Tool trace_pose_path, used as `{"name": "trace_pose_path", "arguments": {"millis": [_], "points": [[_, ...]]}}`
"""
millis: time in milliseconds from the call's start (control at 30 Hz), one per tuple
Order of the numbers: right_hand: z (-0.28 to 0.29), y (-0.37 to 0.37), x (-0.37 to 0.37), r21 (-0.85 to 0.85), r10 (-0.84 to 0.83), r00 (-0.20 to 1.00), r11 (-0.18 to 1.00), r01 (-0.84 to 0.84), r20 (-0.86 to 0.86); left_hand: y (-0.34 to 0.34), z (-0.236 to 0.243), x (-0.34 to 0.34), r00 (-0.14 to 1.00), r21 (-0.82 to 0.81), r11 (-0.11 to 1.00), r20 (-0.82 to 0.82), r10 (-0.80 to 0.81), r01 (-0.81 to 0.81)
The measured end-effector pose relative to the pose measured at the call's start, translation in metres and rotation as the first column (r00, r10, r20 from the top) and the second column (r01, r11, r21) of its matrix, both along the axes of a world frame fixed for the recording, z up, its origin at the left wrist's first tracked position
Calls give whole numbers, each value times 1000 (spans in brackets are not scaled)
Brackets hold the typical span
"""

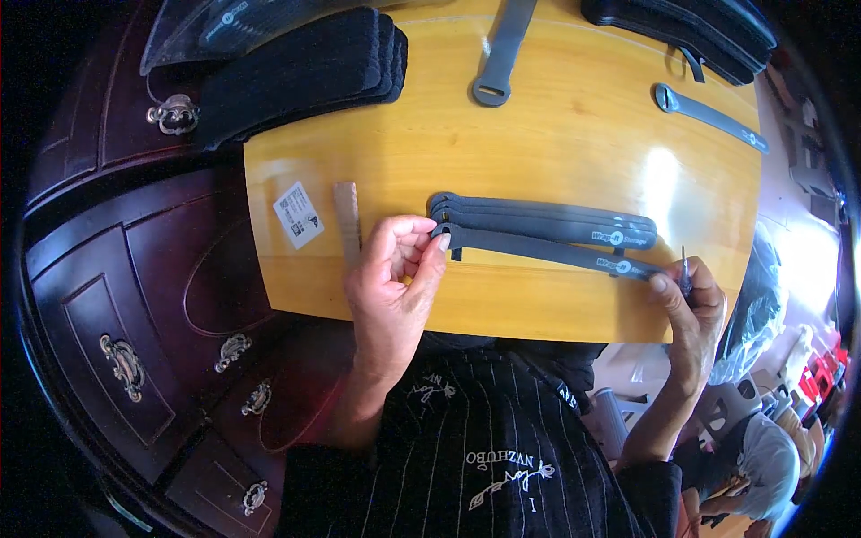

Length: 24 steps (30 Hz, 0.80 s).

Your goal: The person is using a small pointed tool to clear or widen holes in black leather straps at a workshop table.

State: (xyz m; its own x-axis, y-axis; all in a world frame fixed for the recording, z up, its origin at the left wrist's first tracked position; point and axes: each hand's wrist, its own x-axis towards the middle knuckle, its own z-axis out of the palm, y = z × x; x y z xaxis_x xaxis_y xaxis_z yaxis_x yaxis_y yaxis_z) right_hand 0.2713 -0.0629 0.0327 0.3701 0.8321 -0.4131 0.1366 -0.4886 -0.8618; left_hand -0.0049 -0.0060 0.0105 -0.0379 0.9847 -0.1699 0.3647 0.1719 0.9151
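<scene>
A grey storage strap point(547, 247) with printed lettering is stretched between my two hands, just over the table's near half. Its slotted end is pinched by the thumb and fingers of my left hand point(395, 278). My right hand point(691, 309) grips the other end between thumb and fingers. From that same hand a thin, pointed metal tool point(686, 272) sticks up, its kind mostly hidden. Right behind the held strap, a small stack of matching grey straps point(538, 211) lies with the slotted ends to the left. Small dark tabs show beneath the straps.
On the yellow wooden table point(395, 152) lie a pile of black straps point(305, 67), a white label card point(298, 215), a brown strip point(346, 211) and single grey straps point(507, 54) farther back. More dark straps point(691, 31) sit far right. A dark cabinet point(117, 305) stands left; another person point(767, 466) is at lower right.
</scene>
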Motion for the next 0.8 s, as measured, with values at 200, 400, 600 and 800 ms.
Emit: {"name": "trace_pose_path", "arguments": {"millis": [200,400,600,800], "points": [[-1,3,1,-16,7,1000,1000,-7,10,3,2,2,1000,-8,1000,-9,5,-5],[-2,6,-2,-21,18,999,1000,-17,32,4,-1,1,1000,16,1000,-10,3,-3],[-6,5,-1,-31,2,1000,1000,-1,28,5,-2,2,999,38,999,-49,8,-7],[-8,6,-1,0,-5,1000,1000,5,24,5,-2,3,999,6,1000,-26,18,-18]]}}
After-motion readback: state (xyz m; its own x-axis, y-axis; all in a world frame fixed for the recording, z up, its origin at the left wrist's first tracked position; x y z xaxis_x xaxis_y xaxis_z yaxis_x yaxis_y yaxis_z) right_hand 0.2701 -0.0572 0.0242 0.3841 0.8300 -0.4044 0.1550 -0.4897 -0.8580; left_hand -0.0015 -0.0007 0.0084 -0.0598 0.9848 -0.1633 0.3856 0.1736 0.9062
